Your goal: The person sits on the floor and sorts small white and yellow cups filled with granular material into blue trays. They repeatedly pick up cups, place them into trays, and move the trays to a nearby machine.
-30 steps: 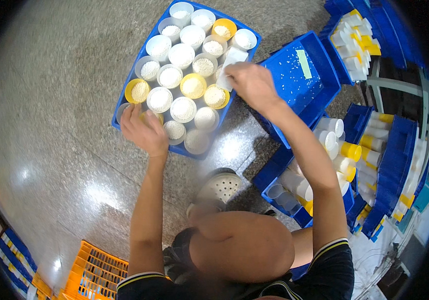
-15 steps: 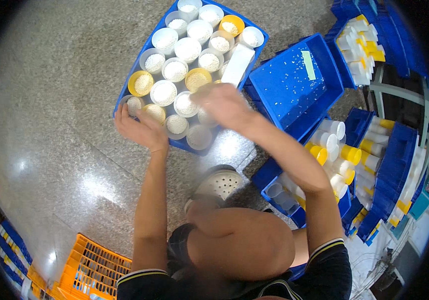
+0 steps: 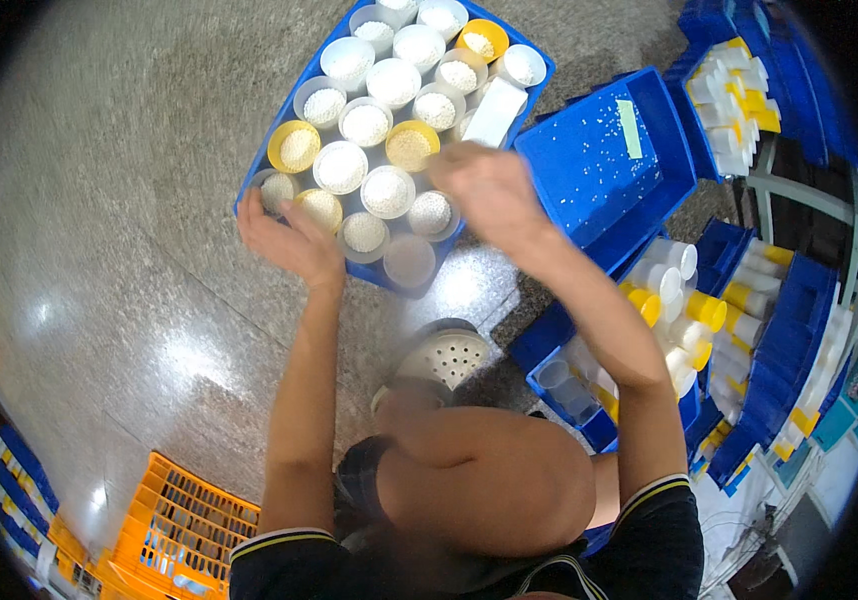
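Note:
Cups of white pellets, white, clear and yellow, fill a blue tray (image 3: 257, 158) on the floor. At its near left corner, my left hand (image 3: 294, 245) has its fingers and thumb closed round a clear cup (image 3: 276, 188). A yellow cup (image 3: 321, 208) stands beside its thumb. My right hand (image 3: 494, 195) hovers by the tray's right side, near another yellow cup (image 3: 412, 146); its fingers are curled and blurred, and anything in them is hidden. Nearest me stands a frosted cup (image 3: 409, 262) with no pellets visible. A white block-shaped piece (image 3: 497, 112) lies across cups at the right.
A blue bin (image 3: 589, 165) with scattered pellets and a green strip adjoins the tray's right side. More blue bins (image 3: 574, 405) of white and yellow cups stand at the right. An orange crate (image 3: 184, 530) is at lower left. My shoe (image 3: 449, 358) rests just below the tray.
My right hand has moved right, off the near cups, uncovering a pellet-filled cup. My left hand stays at the tray corner. The tray sits slightly higher and further right in view.

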